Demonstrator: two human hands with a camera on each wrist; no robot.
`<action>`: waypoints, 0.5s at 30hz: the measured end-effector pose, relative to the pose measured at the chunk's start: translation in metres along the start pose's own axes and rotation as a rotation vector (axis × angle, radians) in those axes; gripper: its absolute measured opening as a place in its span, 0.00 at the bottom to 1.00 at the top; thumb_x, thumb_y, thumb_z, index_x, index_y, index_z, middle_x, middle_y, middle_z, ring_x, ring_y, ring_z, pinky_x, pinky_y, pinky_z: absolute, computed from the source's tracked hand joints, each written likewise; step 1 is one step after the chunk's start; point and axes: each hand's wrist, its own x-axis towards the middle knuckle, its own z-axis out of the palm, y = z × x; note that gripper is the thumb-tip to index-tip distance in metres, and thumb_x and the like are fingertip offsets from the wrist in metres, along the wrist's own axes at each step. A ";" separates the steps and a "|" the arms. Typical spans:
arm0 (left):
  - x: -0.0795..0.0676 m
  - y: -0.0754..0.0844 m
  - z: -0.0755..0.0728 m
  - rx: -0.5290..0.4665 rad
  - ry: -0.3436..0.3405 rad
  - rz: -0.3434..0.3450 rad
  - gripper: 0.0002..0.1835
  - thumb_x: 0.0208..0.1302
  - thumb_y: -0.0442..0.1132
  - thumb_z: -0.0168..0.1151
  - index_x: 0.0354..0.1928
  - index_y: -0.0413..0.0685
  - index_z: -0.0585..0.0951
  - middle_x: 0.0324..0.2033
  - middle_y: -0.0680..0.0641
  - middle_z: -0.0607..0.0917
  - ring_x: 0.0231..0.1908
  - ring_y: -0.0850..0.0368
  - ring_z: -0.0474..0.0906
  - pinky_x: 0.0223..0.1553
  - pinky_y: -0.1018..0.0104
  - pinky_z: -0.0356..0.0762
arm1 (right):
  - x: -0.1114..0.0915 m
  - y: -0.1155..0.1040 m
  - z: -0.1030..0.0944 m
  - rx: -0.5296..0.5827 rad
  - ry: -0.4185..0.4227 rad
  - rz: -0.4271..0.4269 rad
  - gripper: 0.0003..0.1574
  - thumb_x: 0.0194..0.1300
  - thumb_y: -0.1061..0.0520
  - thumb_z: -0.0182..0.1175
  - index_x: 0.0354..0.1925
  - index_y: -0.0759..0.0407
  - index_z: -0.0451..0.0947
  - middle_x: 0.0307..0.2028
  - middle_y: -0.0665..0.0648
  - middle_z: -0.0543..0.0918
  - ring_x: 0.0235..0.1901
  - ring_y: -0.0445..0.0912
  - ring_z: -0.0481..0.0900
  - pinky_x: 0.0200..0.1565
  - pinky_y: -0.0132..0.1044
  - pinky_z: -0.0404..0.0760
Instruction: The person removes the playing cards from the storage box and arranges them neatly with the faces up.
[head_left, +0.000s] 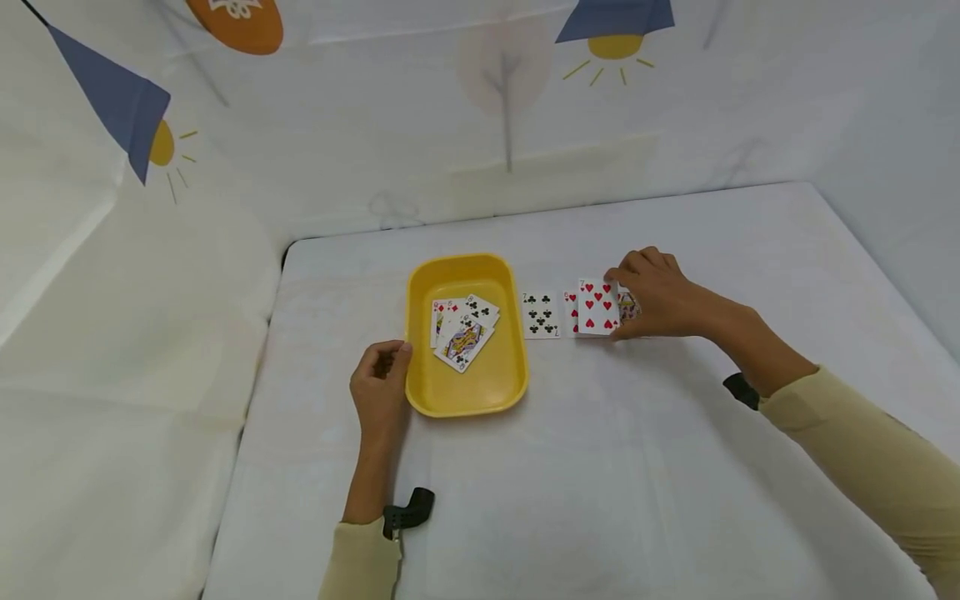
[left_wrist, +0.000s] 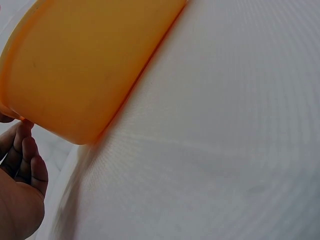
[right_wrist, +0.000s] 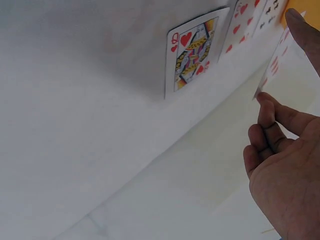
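My right hand (head_left: 662, 292) pinches the seven of hearts (head_left: 597, 307) by its edges, thumb on one and fingertips on the other. In the right wrist view that playing card (right_wrist: 274, 65) is seen nearly edge-on, lifted off the table. Under and beside it lie the six of hearts (head_left: 571, 312) and the queen of hearts (right_wrist: 195, 55), with the seven of clubs (head_left: 541, 316) to the left. My left hand (head_left: 381, 383) grips the left rim of a yellow tray (head_left: 480, 400). Several cards overlap inside the tray, the queen of clubs (head_left: 463, 342) on top.
A white cloth covers the table (head_left: 600, 500). Behind it hangs a pale fabric wall (head_left: 375, 108) printed with flags and suns, which continues along the left and right sides. The tray stands directly left of the card row.
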 end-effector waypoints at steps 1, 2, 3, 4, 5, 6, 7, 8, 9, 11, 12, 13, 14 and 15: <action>0.000 0.000 0.000 -0.002 0.001 0.001 0.14 0.68 0.49 0.66 0.43 0.45 0.85 0.37 0.48 0.83 0.37 0.55 0.76 0.40 0.69 0.73 | -0.001 0.002 0.000 0.000 -0.002 0.001 0.53 0.43 0.42 0.82 0.61 0.66 0.73 0.51 0.62 0.71 0.58 0.60 0.60 0.57 0.60 0.58; 0.000 0.000 0.000 -0.003 0.000 0.000 0.14 0.68 0.49 0.66 0.43 0.45 0.85 0.37 0.48 0.83 0.37 0.55 0.76 0.40 0.69 0.74 | -0.002 0.004 0.000 -0.003 -0.004 0.001 0.53 0.43 0.43 0.81 0.61 0.66 0.73 0.51 0.62 0.71 0.58 0.61 0.60 0.57 0.60 0.58; 0.000 0.000 0.001 -0.001 0.002 -0.001 0.14 0.68 0.49 0.66 0.43 0.45 0.85 0.37 0.48 0.83 0.37 0.54 0.76 0.40 0.69 0.74 | -0.004 0.005 0.000 -0.002 -0.003 0.000 0.53 0.43 0.43 0.81 0.61 0.66 0.73 0.51 0.63 0.71 0.58 0.61 0.60 0.57 0.60 0.58; 0.000 0.000 0.001 -0.001 0.001 -0.004 0.14 0.68 0.49 0.65 0.43 0.45 0.85 0.37 0.47 0.83 0.37 0.54 0.76 0.40 0.69 0.74 | -0.005 0.007 0.000 -0.001 -0.004 0.001 0.53 0.43 0.43 0.81 0.61 0.66 0.73 0.51 0.63 0.71 0.58 0.61 0.60 0.57 0.60 0.58; 0.000 0.000 0.001 -0.002 0.001 -0.005 0.14 0.68 0.49 0.66 0.43 0.45 0.85 0.37 0.47 0.83 0.37 0.54 0.76 0.40 0.69 0.74 | -0.006 0.009 0.000 -0.002 -0.005 0.003 0.53 0.43 0.43 0.81 0.61 0.66 0.73 0.51 0.63 0.71 0.58 0.61 0.60 0.57 0.60 0.58; 0.000 0.000 0.001 -0.002 0.000 -0.007 0.14 0.68 0.49 0.66 0.43 0.45 0.85 0.37 0.47 0.83 0.37 0.54 0.76 0.40 0.70 0.74 | -0.007 0.011 0.000 -0.003 -0.007 0.004 0.53 0.43 0.43 0.81 0.61 0.66 0.73 0.51 0.63 0.71 0.58 0.61 0.60 0.56 0.60 0.59; 0.000 0.000 0.001 0.002 -0.001 -0.009 0.15 0.68 0.49 0.65 0.44 0.45 0.85 0.37 0.47 0.83 0.37 0.54 0.76 0.40 0.70 0.74 | -0.008 0.013 -0.001 -0.004 -0.008 0.008 0.52 0.43 0.43 0.81 0.61 0.66 0.73 0.51 0.63 0.71 0.58 0.61 0.60 0.56 0.60 0.59; 0.000 0.000 0.001 0.009 -0.001 -0.012 0.15 0.68 0.50 0.65 0.44 0.45 0.85 0.38 0.48 0.83 0.38 0.54 0.76 0.40 0.70 0.74 | -0.009 0.014 -0.001 -0.001 -0.008 0.011 0.52 0.43 0.43 0.81 0.61 0.66 0.73 0.51 0.62 0.71 0.58 0.61 0.60 0.56 0.60 0.59; 0.000 -0.001 0.001 0.008 -0.002 -0.013 0.15 0.68 0.50 0.65 0.44 0.45 0.85 0.38 0.48 0.83 0.38 0.55 0.76 0.40 0.70 0.74 | -0.010 0.016 -0.001 -0.001 -0.010 0.015 0.52 0.43 0.43 0.81 0.61 0.66 0.73 0.51 0.62 0.71 0.58 0.61 0.60 0.56 0.60 0.59; 0.000 -0.001 0.001 0.009 -0.001 -0.014 0.15 0.68 0.50 0.65 0.44 0.46 0.85 0.37 0.48 0.83 0.37 0.55 0.76 0.40 0.70 0.74 | -0.012 0.020 -0.002 -0.002 -0.016 0.023 0.52 0.44 0.43 0.81 0.61 0.65 0.73 0.51 0.62 0.71 0.58 0.61 0.60 0.56 0.60 0.59; 0.000 -0.001 0.001 0.008 0.002 -0.013 0.15 0.68 0.50 0.66 0.43 0.45 0.85 0.37 0.48 0.83 0.37 0.55 0.76 0.39 0.70 0.74 | -0.013 0.021 -0.002 0.001 -0.019 0.028 0.52 0.44 0.44 0.81 0.61 0.65 0.73 0.51 0.62 0.71 0.58 0.61 0.60 0.55 0.60 0.59; 0.001 -0.001 0.001 0.006 0.003 -0.013 0.15 0.68 0.50 0.66 0.43 0.45 0.85 0.37 0.48 0.83 0.37 0.55 0.76 0.39 0.70 0.74 | -0.015 0.023 -0.002 0.004 -0.022 0.034 0.52 0.44 0.44 0.81 0.61 0.65 0.73 0.51 0.62 0.72 0.58 0.61 0.60 0.56 0.60 0.59; 0.001 -0.001 0.001 0.002 0.005 -0.012 0.15 0.67 0.50 0.66 0.43 0.45 0.85 0.37 0.48 0.83 0.37 0.55 0.76 0.39 0.70 0.74 | -0.016 0.025 -0.003 0.008 -0.023 0.039 0.51 0.44 0.44 0.81 0.61 0.65 0.73 0.51 0.62 0.72 0.58 0.60 0.60 0.56 0.59 0.59; 0.001 0.000 0.002 -0.004 0.005 -0.011 0.14 0.67 0.49 0.66 0.43 0.45 0.85 0.36 0.47 0.83 0.36 0.54 0.76 0.38 0.70 0.74 | -0.018 0.027 -0.003 0.008 -0.026 0.046 0.51 0.44 0.44 0.81 0.61 0.64 0.73 0.51 0.62 0.72 0.58 0.60 0.60 0.56 0.59 0.59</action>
